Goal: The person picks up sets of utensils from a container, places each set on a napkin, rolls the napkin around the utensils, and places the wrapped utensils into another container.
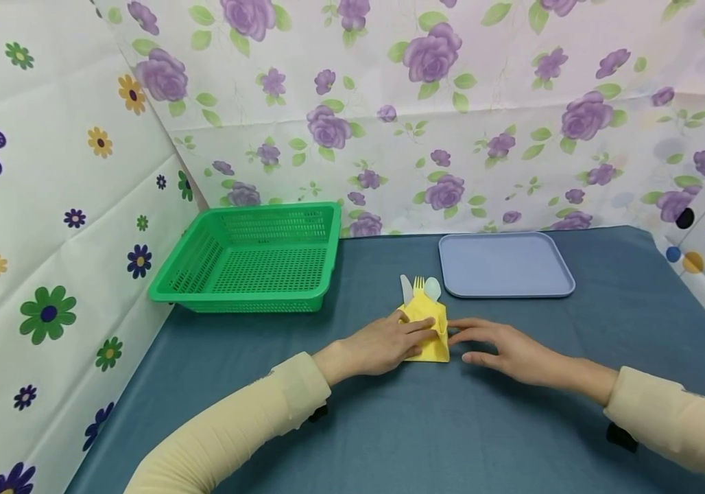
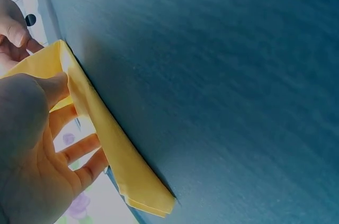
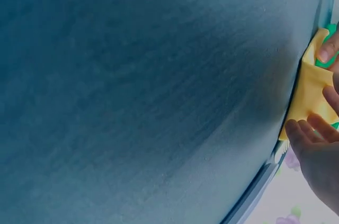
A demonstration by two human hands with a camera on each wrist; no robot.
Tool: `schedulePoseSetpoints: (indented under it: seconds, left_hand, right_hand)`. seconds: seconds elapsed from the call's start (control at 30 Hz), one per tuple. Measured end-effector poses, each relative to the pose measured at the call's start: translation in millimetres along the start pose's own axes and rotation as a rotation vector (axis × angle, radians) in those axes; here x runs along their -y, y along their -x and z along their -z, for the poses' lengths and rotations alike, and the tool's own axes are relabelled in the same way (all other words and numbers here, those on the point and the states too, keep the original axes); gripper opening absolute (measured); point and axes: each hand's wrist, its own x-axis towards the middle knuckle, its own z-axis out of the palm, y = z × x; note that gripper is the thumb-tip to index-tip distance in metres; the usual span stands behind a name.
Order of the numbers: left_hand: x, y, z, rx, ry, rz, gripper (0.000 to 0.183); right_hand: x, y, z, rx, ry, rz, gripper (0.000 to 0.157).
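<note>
A folded yellow napkin [image 1: 431, 353] lies on the blue cloth with a white knife [image 1: 406, 289], a yellow fork [image 1: 418, 285] and a pale spoon [image 1: 432, 289] sticking out of its far end. My left hand [image 1: 383, 344] rests on the napkin from the left, its fingers stretched across the front. In the left wrist view, the thumb and fingers touch the napkin [image 2: 116, 155]. Close to the napkin's right edge is my right hand [image 1: 513, 351], its fingers loosely extended and holding nothing. Whether its fingertips touch the edge I cannot tell.
A green basket [image 1: 321, 300] stands at the back left of the blue-covered table [image 1: 426, 439]. At the back right lies a blue-grey tray [image 1: 503, 264]. Flowered sheets [image 1: 383, 158] hang behind and along the left side.
</note>
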Motion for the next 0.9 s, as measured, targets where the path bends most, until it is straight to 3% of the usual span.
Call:
schedulePoseSetpoints:
  seconds: [0.3, 0.5, 0.9]
  left_hand:
    - [10.1, 1.1, 2.5, 0.034, 0.147, 0.049, 0.058]
    - [20.6, 5.7, 3.8, -0.032, 0.353, 0.048, 0.058]
    - [31.3, 8.4, 4.6, -0.078, 0.479, 0.072, 0.043]
  right_hand:
    - [-2.3, -4.2, -0.8, 0.078, 0.056, 0.028, 0.044]
    - [1.0, -7.1, -0.2, 0.102, 0.065, 0.032, 0.045]
    - [3.6, -16.4, -3.4, 0.173, 0.161, 0.054, 0.046]
